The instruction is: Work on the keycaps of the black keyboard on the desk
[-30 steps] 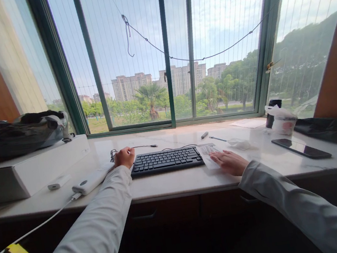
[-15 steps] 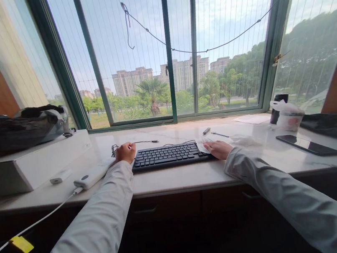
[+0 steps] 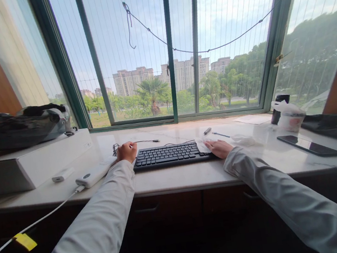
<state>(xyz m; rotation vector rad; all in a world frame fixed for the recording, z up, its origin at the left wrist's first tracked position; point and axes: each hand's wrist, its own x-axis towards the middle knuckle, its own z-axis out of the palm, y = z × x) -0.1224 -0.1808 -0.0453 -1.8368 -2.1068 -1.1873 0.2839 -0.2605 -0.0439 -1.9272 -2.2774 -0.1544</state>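
A black keyboard (image 3: 169,155) lies lengthwise before me near the desk's front edge. At its left end, my left hand (image 3: 127,151) is closed with the fingers curled in, gripping the keyboard's corner; the fingertips are hidden. My right hand (image 3: 220,148) is over the keyboard's right end, its fingers pressing a white tissue (image 3: 202,145) onto the keys there. The tissue shows on the left side of the fingers and covers part of the number pad. A thin black cable (image 3: 145,141) with a plug end lies behind the keyboard.
On the left are a white power bank-like device (image 3: 95,174) with a cable, a small white adapter (image 3: 62,175) and a white box (image 3: 49,159). On the right lie a phone (image 3: 309,145), a pen (image 3: 221,134), clear plastic (image 3: 246,139) and a bagged cup (image 3: 290,118). Windows rise behind.
The view has shifted very slightly, so everything sits a little further right. Both hands keep nearly the same places on the keyboard, the right one still on the tissue.
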